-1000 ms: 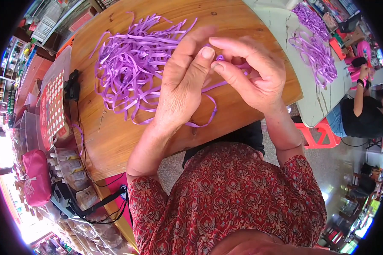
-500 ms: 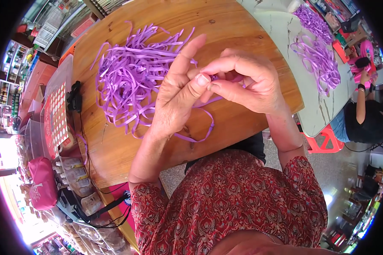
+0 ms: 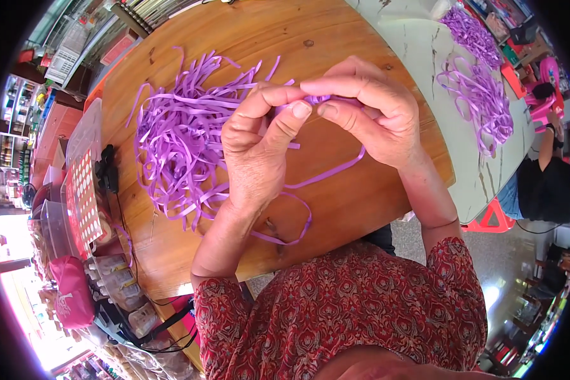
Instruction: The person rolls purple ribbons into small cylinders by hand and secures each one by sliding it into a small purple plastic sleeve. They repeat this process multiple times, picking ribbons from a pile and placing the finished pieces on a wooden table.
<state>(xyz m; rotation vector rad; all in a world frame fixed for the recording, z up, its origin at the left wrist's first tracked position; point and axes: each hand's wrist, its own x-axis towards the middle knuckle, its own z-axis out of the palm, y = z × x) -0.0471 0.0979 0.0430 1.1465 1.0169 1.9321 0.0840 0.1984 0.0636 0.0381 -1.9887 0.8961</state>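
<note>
Above the wooden table, my left hand [image 3: 259,139] and my right hand [image 3: 373,114] meet fingertip to fingertip. Both pinch a purple ribbon [image 3: 316,99], which looks bunched or knotted between the thumbs and index fingers. From my hands the ribbon trails down as a slack loop [image 3: 335,170] over the tabletop. A large tangled pile of purple ribbons [image 3: 177,139] lies just left of my left hand, some strands passing behind it. The exact form of the gripped part is mostly covered by my fingers.
Beyond the wooden table [image 3: 335,209], a white marbled table [image 3: 418,38] carries two more ribbon heaps [image 3: 478,104]. A co-worker in black [image 3: 544,190] is at the right. Along the left edge are a sheet of round stickers [image 3: 85,199], a black cable [image 3: 107,168] and a pink pouch [image 3: 73,291].
My left index finger, raised before, has come down onto the ribbon, so both hands now pinch it. The trailing ribbon shows a longer loop below my right hand.
</note>
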